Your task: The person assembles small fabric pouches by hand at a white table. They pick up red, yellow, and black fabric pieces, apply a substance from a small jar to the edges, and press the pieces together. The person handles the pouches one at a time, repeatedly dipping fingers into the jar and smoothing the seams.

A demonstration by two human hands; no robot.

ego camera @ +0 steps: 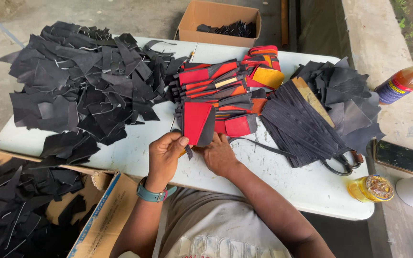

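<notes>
A white worktop [135, 153] carries a big heap of black leather scraps [84, 81] at ten o'clock. At two o'clock lies a stack of black strips [302, 124], and red and orange pieces [225, 83] sit at twelve. The left hand [165, 155] pinches the edge of a red and black piece [198, 123] just below centre; the right hand [219, 155] rests curled beside it, touching its lower edge.

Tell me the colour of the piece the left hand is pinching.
Red with a black edge, pinched by the left hand; head view.
</notes>
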